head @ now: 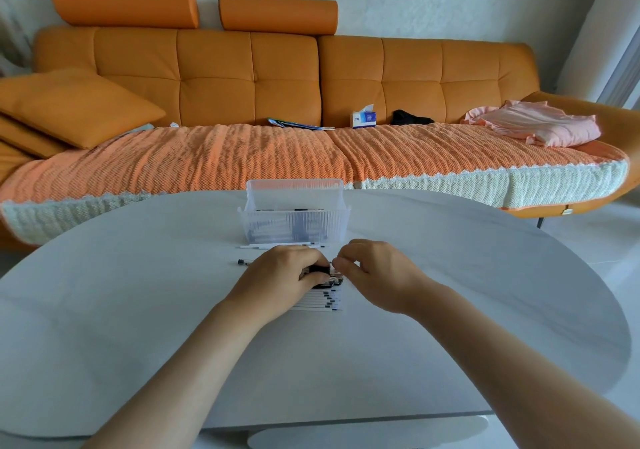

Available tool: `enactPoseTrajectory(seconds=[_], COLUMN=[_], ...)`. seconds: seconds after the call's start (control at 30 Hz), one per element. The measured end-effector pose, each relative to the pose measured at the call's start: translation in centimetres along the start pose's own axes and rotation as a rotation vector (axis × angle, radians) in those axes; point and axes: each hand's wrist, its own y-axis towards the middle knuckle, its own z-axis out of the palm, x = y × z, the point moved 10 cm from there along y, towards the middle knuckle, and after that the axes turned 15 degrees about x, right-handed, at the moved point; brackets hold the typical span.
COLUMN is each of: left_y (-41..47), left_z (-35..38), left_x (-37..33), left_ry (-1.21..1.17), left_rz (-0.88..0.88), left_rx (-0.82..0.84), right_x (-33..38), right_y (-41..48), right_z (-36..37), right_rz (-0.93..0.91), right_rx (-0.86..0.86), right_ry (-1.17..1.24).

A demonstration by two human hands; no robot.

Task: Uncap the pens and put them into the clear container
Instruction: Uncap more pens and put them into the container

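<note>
A clear ribbed container (294, 221) stands at the far middle of the white table (138, 310), with several pens lying inside. A row of several white pens (318, 301) with dark tips lies in front of me, partly under my hands. My left hand (280, 275) curls over the far end of this row and grips a bunch of pens by their black ends. My right hand (374, 272) pinches something small at the tips of that bunch; what it is stays hidden. A few more pens (277, 246) lie just in front of the container.
One pen (244, 262) pokes out to the left of my left hand. Behind the table stands an orange sofa (242, 78) with a tissue box (364, 118), cushions and pink cloth. The rounded table edge curves away on the right.
</note>
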Motion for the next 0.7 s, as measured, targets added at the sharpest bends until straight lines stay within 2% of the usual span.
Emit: enactPoseTrajectory(seconds=[0.2, 0.37, 0.5, 0.7], left_y=[0.0, 0.0, 0.3, 0.6], left_z=[-0.3, -0.3, 0.1, 0.3], left_x=[0.3, 0.1, 0.4, -0.2], left_ry=[0.006, 0.022, -0.023, 0.029], left_rz=[-0.009, 0.013, 0.019, 0.077], left_rx=[-0.021, -0.022, 0.010, -0.019], right_x=[0.3, -0.1, 0.5, -0.9], right_y=[0.0, 0.1, 0.0, 0.1], right_z=[0.0, 1.0, 0.2, 0.3], right_rz=[-0.009, 0.015, -0.023, 0.059], right_rx=[0.013, 0.089, 0.017, 0.056], right_ry=[-0.065, -0.007, -0.074, 0.053])
